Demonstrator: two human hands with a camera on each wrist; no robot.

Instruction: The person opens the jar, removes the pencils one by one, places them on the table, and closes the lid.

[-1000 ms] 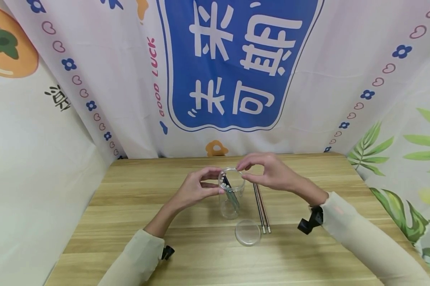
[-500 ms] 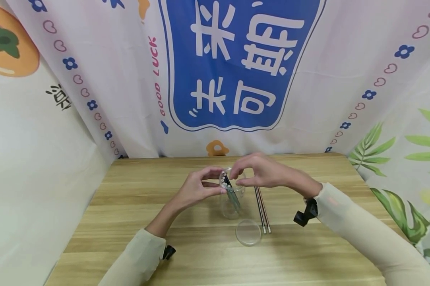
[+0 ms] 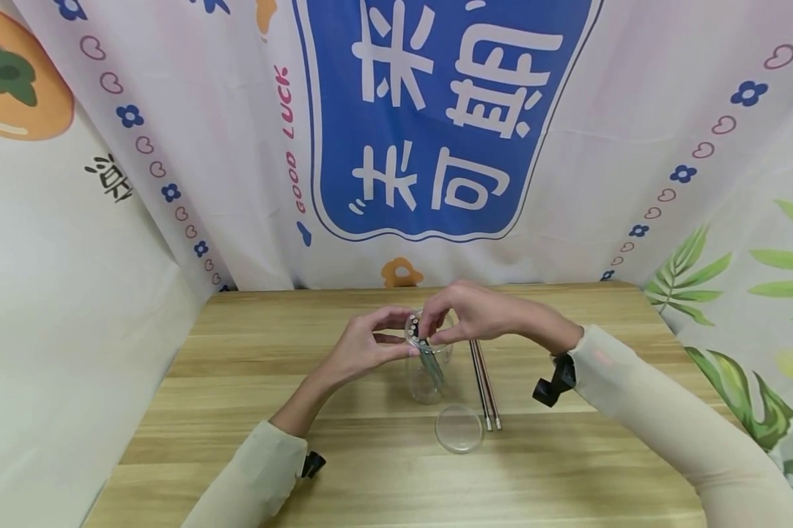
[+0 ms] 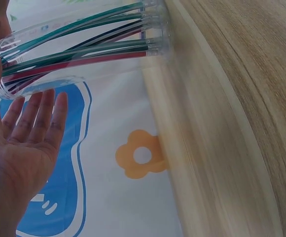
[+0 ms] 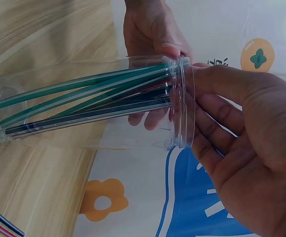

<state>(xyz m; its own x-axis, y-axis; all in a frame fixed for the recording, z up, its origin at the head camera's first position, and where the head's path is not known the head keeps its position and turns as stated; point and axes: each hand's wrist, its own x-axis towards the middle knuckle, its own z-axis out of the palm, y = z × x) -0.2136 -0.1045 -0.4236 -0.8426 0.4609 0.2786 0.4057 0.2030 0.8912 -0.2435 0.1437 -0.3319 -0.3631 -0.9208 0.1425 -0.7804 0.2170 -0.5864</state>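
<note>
A clear plastic jar point(image 3: 426, 392) stands upright on the table, mouth up. Several pencils point(image 5: 84, 94), green, dark and red, lean inside it. My left hand point(image 3: 368, 345) holds the jar near its rim, thumb on the near side and fingers on the far side. My right hand point(image 3: 469, 315) reaches over the mouth, thumb and forefinger bent down beside the upper pencil ends. Whether its fingertips pinch a pencil is hidden by the rim and the hand. To the jar's right lie two loose pencils point(image 3: 485, 389), side by side.
A round clear lid point(image 3: 459, 429) lies flat in front of the jar. The wooden table point(image 3: 238, 381) ends at a printed cloth backdrop point(image 3: 344, 268) behind the jar.
My right hand has moved left and down from the jar's right rim into its mouth, over to the pencil ends. The left hand keeps its hold on the jar.
</note>
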